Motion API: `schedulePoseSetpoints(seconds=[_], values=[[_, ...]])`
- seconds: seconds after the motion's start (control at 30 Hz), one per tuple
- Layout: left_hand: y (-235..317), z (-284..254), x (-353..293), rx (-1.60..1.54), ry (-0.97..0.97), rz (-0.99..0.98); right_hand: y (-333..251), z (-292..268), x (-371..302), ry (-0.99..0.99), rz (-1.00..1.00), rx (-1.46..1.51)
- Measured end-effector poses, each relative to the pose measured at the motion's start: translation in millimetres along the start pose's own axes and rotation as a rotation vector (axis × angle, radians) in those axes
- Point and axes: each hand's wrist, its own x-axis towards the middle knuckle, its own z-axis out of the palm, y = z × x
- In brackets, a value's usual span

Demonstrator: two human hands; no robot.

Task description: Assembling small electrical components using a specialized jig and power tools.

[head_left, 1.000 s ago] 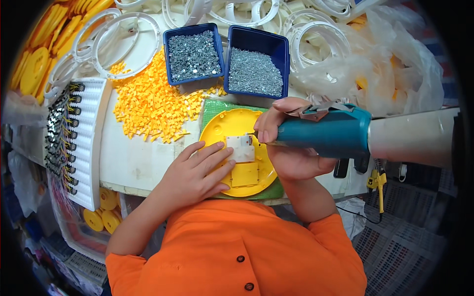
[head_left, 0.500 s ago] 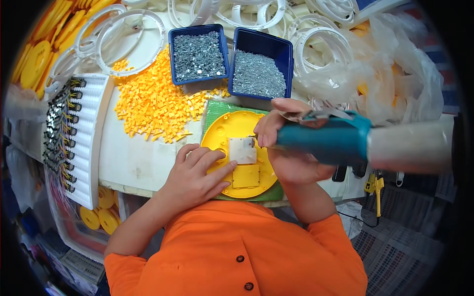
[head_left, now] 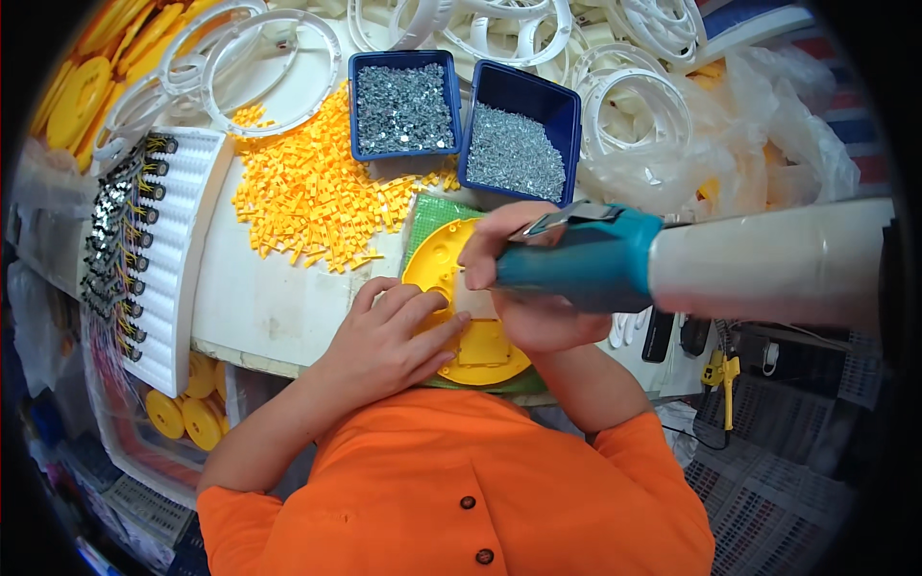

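A round yellow plastic shell lies on a green mat in front of me. Inside the shell is a white rectangular box, partly hidden by my right hand, with a yellow rectangular panel just nearer to me. My left hand rests on the shell's left side, fingers spread, one fingertip touching the box's edge. Wrapped around a teal electric screwdriver is my right hand. The screwdriver lies almost level, its pale rear end to the right. Fingers hide its tip, over the box's right part.
Past the shell stand two blue bins of small metal screws. A heap of small yellow parts lies left of them. At left is a white ridged tray with wired components. White rings and plastic bags crowd the back.
My right hand and the screwdriver have moved left over the white box, covering more of it. My left hand stays on the shell. The whole view has shifted slightly.
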Motion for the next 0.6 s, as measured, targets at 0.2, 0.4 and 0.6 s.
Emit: schedulePoseSetpoints(seconds=[0.2,0.4,0.6], values=[[-8.3,3.5,-7.3,-0.002,0.127,0.057,-20.7,4.0,-30.4,-0.129,-0.008,0.080],[-12.0,7.4,-12.0,-0.055,0.085,0.093,-5.1,0.8,-35.8,-0.180,-0.035,-0.170],[-9.0,1.1,-5.6,-0.047,0.041,0.099,-0.3,4.9,-39.3,-0.178,-0.022,-0.185]])
